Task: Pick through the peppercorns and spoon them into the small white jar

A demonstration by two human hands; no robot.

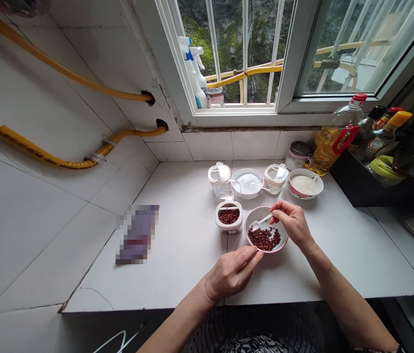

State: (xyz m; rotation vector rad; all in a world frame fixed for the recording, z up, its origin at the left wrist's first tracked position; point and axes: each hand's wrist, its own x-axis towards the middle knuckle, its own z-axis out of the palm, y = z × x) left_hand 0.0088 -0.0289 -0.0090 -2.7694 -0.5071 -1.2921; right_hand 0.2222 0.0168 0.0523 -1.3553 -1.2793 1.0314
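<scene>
My right hand (293,223) pinches the handle of a small white spoon (260,221), whose scoop is inside a pink-rimmed white bowl (256,214). Dark red grains that look like Sichuan peppercorns (264,240) lie in the bowl's near half. With fingers and thumb closed at the near-left rim, my left hand (231,273) steadies this bowl. Just left of it stands a square seasoning jar (229,227), its clear lid flipped up, filled with the same red grains.
Behind are a bowl of white crystals (249,182), two more lidded jars (218,172) (276,177) and a flowered bowl of white granules (304,184). An oil bottle (329,142) and a black rack (353,184) of bottles stand right. A blurred packet (138,235) lies left.
</scene>
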